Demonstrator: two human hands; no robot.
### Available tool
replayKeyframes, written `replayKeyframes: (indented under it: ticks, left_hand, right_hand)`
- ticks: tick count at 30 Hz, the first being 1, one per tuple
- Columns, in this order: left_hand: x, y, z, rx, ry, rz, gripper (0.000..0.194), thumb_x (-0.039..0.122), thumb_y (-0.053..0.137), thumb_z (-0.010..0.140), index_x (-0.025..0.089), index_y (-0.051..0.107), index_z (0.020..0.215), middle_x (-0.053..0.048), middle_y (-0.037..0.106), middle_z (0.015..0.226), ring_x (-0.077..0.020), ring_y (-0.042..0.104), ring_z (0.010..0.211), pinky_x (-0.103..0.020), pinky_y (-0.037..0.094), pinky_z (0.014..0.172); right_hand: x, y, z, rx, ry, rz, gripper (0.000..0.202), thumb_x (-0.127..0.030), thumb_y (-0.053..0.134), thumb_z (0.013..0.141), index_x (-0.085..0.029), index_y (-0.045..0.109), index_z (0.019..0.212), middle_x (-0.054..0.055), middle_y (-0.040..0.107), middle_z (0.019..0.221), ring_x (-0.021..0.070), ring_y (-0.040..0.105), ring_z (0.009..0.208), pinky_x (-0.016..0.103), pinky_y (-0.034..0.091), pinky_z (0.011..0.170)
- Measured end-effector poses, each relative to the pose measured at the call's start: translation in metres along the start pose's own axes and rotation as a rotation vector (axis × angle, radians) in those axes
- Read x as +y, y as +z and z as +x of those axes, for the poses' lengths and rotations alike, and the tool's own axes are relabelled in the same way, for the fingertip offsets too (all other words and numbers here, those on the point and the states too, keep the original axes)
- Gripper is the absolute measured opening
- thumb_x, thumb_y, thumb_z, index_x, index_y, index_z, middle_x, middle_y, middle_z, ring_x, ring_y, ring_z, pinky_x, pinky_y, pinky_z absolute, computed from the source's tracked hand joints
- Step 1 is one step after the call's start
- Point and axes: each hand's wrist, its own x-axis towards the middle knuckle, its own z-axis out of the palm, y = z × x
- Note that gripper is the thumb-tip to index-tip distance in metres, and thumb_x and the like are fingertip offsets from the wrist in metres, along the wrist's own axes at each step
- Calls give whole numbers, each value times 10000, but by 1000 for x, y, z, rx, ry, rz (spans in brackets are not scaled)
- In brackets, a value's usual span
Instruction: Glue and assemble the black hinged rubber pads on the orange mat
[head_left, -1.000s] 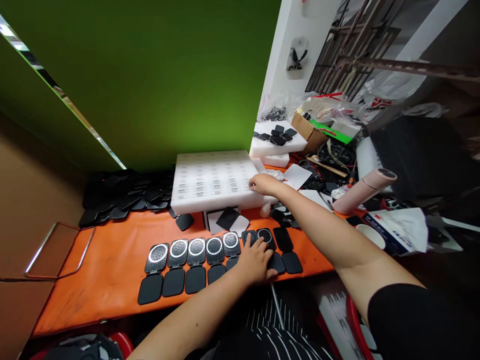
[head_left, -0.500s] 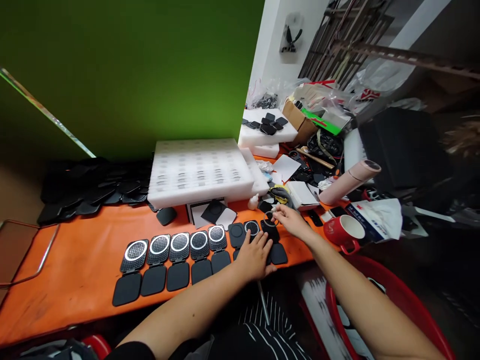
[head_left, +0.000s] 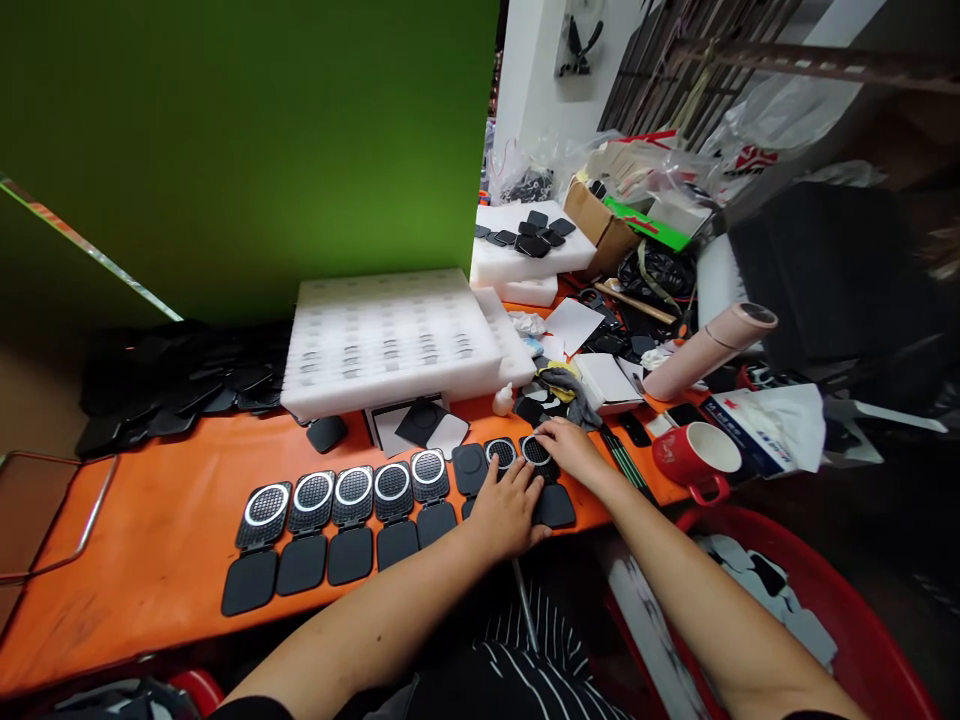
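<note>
Several black hinged cases lie unfolded in a row on the orange table (head_left: 172, 520); one case (head_left: 264, 505) with a silver ring is at the left end. My left hand (head_left: 510, 505) lies with fingers spread over the cases at the right part of the row. At the right end, my right hand (head_left: 566, 447) touches the upper edge of a ring on the gridded case (head_left: 538, 455), its fingertips close together. Between the ringed cases is one with a plain dark round face (head_left: 470, 468).
White foam blocks (head_left: 390, 345) stand behind the row, with black pieces (head_left: 187, 380) piled to the left. A small white bottle (head_left: 503, 400), a red mug (head_left: 694, 455) and a pink flask (head_left: 709, 350) are nearby. A red tub (head_left: 832, 590) is at lower right.
My right hand has lowered the ring onto the right-end case, where it now lies flat. My left hand remains spread on the cases. The camera view has shifted slightly.
</note>
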Motion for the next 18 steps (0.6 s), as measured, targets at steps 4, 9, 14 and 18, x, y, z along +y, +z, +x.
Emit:
replayKeyframes:
  ticks: [4,9,14,18]
  left_hand:
    - [0,0,3,2,3,2,637,555,416,842,135,447,1320,-156,400,1416,-316,278,1337,-574,136,1083]
    - [-1,1,8,16,4,-8,662,602,431,823,125,479,1280,-168,438,1384,-315,299,1325,-575,115,1089]
    - [-1,-4,14,29,-52,-52,705,615,491,791,147,431,1315,-141,485,1344,-311,320,1313,-558,152,1091]
    - [-3,-13,4,43,-56,-118,672,589,489,808,176,412,1331,-121,444,1384,-297,287,1336,-538,202,1086]
  right_hand:
    - [2,2,-4,15,16,-68,274,-141,459,862,-148,693,1004,97,635,982,183,588,935,255,419,855]
    - [8,4,-14,-5,4,-136,341,-71,430,822,-168,703,1001,84,630,985,182,572,951,261,407,893]
    - [12,4,-17,-23,7,-158,341,-82,436,812,-173,712,990,92,625,1007,204,553,973,301,392,921]
    - [-3,3,-16,19,27,-168,299,-122,449,832,-171,707,975,102,628,1011,222,553,974,318,402,895]
